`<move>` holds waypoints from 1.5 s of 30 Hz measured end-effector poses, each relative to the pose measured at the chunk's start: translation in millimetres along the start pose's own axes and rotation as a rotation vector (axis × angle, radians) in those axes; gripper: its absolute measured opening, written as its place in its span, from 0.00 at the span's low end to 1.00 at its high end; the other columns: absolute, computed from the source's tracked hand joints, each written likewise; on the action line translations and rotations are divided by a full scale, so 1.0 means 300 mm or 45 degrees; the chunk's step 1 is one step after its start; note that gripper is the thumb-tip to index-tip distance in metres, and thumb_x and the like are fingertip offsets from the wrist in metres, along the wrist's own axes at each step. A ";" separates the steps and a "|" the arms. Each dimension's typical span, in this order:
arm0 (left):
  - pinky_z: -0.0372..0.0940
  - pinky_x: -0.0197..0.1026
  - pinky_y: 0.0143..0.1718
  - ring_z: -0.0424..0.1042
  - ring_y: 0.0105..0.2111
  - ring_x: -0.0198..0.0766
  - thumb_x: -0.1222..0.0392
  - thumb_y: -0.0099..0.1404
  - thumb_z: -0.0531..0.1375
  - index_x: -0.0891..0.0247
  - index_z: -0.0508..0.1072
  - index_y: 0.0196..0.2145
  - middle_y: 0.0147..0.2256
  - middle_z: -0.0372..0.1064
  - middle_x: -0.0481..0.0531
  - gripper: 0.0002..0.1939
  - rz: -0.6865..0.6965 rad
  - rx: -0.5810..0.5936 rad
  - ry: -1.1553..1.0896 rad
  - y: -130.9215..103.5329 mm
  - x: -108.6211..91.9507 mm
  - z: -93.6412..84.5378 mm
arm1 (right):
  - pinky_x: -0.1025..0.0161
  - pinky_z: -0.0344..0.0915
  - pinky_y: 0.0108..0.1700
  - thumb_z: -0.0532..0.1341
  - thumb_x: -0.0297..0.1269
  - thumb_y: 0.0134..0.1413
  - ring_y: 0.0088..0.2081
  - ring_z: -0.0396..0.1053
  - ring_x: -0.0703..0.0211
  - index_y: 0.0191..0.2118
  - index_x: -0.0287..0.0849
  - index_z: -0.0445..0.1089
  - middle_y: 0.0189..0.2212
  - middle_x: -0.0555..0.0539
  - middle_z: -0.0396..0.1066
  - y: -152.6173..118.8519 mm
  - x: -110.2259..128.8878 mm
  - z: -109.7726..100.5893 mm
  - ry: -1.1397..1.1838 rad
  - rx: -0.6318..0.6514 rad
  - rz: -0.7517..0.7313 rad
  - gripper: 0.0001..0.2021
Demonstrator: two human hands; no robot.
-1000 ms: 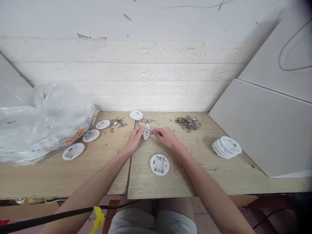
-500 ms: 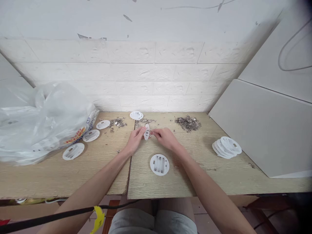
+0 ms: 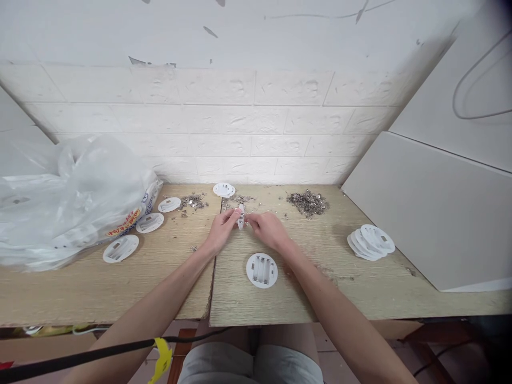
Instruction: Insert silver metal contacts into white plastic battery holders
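My left hand (image 3: 222,228) grips a round white plastic battery cover (image 3: 241,217) by its edge, tilted so that it shows nearly edge-on. Against its right side are the closed fingers of my right hand (image 3: 267,226); whatever small part they pinch is too small to make out. Just behind lies a thin scatter of small metal pieces (image 3: 240,199). Nearer to me, between my forearms, another round white battery cover (image 3: 261,270) lies flat with its battery slots facing up.
A heap of metal contacts (image 3: 308,204) lies back right, a smaller heap (image 3: 193,201) back left. Several white covers (image 3: 370,242) are stacked at right; others (image 3: 121,248) lie beside a clear plastic bag (image 3: 100,186). A white cover (image 3: 224,189) is by the wall. A grey panel (image 3: 436,208) bounds the right.
The cover in my left hand has turned more edge-on. My right hand has shifted slightly left and its fingers are now closer against the cover.
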State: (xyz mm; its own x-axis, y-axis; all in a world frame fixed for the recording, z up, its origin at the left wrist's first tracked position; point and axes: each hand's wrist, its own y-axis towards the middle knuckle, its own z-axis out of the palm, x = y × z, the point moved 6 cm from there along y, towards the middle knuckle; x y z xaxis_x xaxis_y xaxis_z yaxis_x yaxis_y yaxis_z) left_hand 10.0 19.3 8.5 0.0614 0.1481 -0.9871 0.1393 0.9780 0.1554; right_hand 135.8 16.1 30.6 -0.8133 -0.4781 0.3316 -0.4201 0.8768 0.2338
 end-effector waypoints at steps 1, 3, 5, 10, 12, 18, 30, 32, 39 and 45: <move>0.65 0.40 0.38 0.69 0.32 0.38 0.41 0.58 0.57 0.67 0.73 0.33 0.31 0.72 0.52 0.23 -0.001 0.007 -0.021 0.001 0.001 0.001 | 0.66 0.48 0.28 0.48 0.32 0.59 0.26 0.64 0.61 0.37 0.41 0.74 0.27 0.45 0.74 0.002 -0.004 -0.002 0.035 0.004 0.001 0.16; 0.65 0.41 0.39 0.70 0.33 0.39 0.41 0.58 0.58 0.67 0.74 0.35 0.33 0.72 0.53 0.23 -0.005 0.016 -0.059 0.004 0.003 0.003 | 0.67 0.49 0.29 0.49 0.34 0.60 0.26 0.63 0.62 0.35 0.41 0.74 0.27 0.46 0.73 0.005 -0.015 -0.006 0.111 0.017 0.009 0.16; 0.65 0.42 0.39 0.70 0.34 0.39 0.42 0.58 0.58 0.67 0.74 0.35 0.33 0.73 0.54 0.23 -0.013 0.020 -0.089 0.005 0.006 0.004 | 0.67 0.49 0.29 0.49 0.34 0.60 0.25 0.62 0.62 0.33 0.40 0.74 0.26 0.46 0.73 0.009 -0.029 -0.010 0.173 0.024 0.032 0.16; 0.66 0.45 0.41 0.71 0.34 0.41 0.42 0.57 0.59 0.68 0.75 0.36 0.34 0.73 0.54 0.23 -0.042 0.037 -0.140 0.005 0.013 0.008 | 0.68 0.49 0.29 0.51 0.32 0.59 0.24 0.60 0.64 0.33 0.39 0.75 0.24 0.47 0.72 0.013 -0.043 -0.013 0.278 0.003 0.039 0.15; 0.66 0.45 0.41 0.71 0.34 0.41 0.42 0.57 0.59 0.68 0.75 0.36 0.34 0.74 0.55 0.23 -0.042 0.042 -0.152 0.005 0.013 0.010 | 0.68 0.49 0.29 0.51 0.32 0.58 0.24 0.60 0.64 0.32 0.40 0.75 0.24 0.48 0.72 0.013 -0.042 -0.013 0.296 -0.008 0.022 0.14; 0.67 0.44 0.41 0.71 0.37 0.42 0.44 0.59 0.58 0.67 0.75 0.37 0.35 0.74 0.56 0.22 -0.026 0.092 -0.134 0.005 0.007 0.016 | 0.68 0.49 0.29 0.50 0.32 0.58 0.24 0.60 0.65 0.30 0.40 0.73 0.25 0.47 0.72 0.012 -0.041 -0.011 0.293 0.004 0.014 0.15; 0.66 0.41 0.37 0.69 0.35 0.40 0.43 0.57 0.59 0.65 0.75 0.40 0.35 0.72 0.53 0.23 -0.073 0.115 0.026 -0.024 0.000 0.035 | 0.67 0.48 0.29 0.49 0.32 0.58 0.25 0.61 0.63 0.32 0.40 0.73 0.27 0.45 0.73 0.009 -0.027 -0.006 0.087 0.038 0.021 0.15; 0.66 0.41 0.38 0.69 0.35 0.40 0.43 0.57 0.58 0.67 0.75 0.38 0.34 0.72 0.54 0.23 -0.072 0.105 -0.063 -0.015 0.007 0.034 | 0.67 0.48 0.29 0.49 0.33 0.58 0.25 0.61 0.63 0.32 0.40 0.73 0.26 0.46 0.73 0.011 -0.038 -0.013 0.125 0.012 0.047 0.15; 0.67 0.44 0.40 0.69 0.35 0.41 0.44 0.56 0.60 0.67 0.75 0.32 0.32 0.73 0.55 0.20 -0.142 -0.055 -0.281 0.011 0.038 0.000 | 0.68 0.51 0.30 0.51 0.32 0.57 0.24 0.60 0.63 0.33 0.38 0.74 0.19 0.50 0.68 0.010 -0.061 -0.038 0.387 0.051 0.092 0.14; 0.66 0.45 0.41 0.71 0.36 0.43 0.45 0.57 0.59 0.66 0.75 0.33 0.32 0.74 0.56 0.20 -0.148 -0.019 -0.261 0.007 0.034 0.008 | 0.68 0.51 0.29 0.51 0.32 0.56 0.23 0.59 0.65 0.31 0.38 0.73 0.18 0.52 0.65 0.010 -0.043 -0.025 0.422 0.094 0.050 0.13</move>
State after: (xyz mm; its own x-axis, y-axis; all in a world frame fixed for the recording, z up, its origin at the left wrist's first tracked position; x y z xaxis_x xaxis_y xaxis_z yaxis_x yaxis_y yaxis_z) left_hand 13.4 22.5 -1.2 0.2454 0.0026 -0.9694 0.1429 0.9890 0.0388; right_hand 148.0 24.4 33.8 -0.6592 -0.4238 0.6211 -0.4292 0.8903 0.1520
